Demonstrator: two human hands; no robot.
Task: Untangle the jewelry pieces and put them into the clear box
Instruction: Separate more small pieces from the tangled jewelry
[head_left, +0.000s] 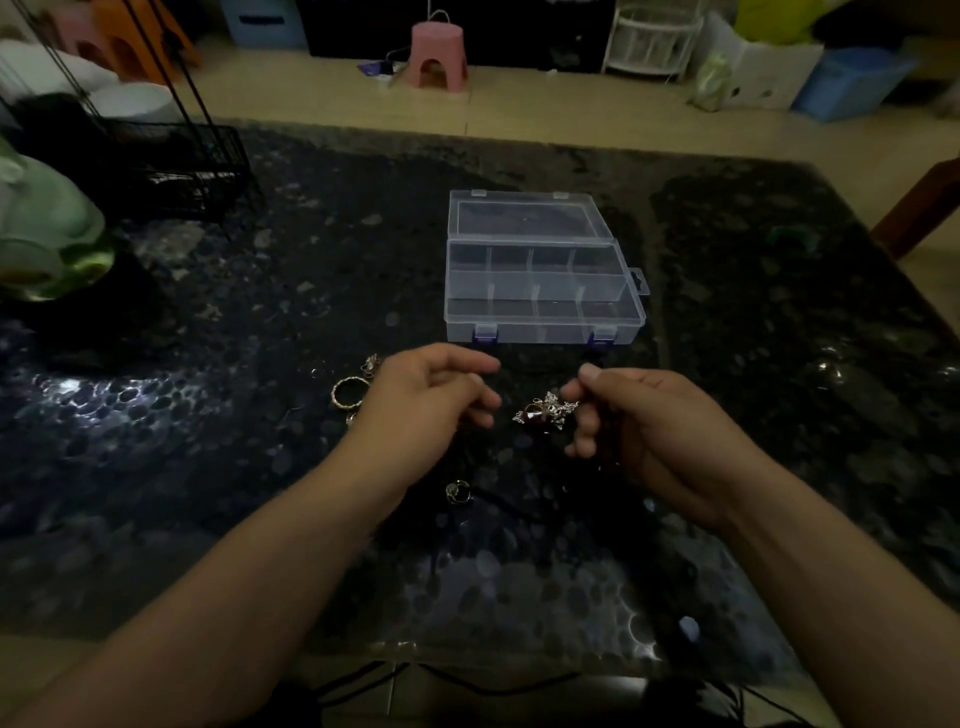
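Jewelry: one silver pendant cluster (545, 410) with a dark red stone is pinched in your right hand (649, 431), thumb on top and fingers curled under it, held just above the bench (208, 467), in front of the box. Any chain on it is too dim to make out.

Your left hand (431, 400) hangs just left of the cluster, fingers loosely curled. Can't tell whether that grip has hold of a thin chain or nothing; too dark.

Loose pieces on the bench, four that I can count:
- one twisted silver ring (349, 392) just left of your left hand
- one small sparkly piece (371, 362) just behind that ring
- one small piece (352, 418) touching your left wrist edge, partly hidden
- one small ring-like piece (458, 491) between your forearms

One clear box (540, 296) sits on the bench beyond both hands, lid folded back flat. Two rows of compartments, four front and four back, eight in all. No jewelry visible in any of them. Two blue latches on the front wall, one hang tab on the right end.

Off to the left: one black wire basket (182, 161) and one green jar (47, 228).
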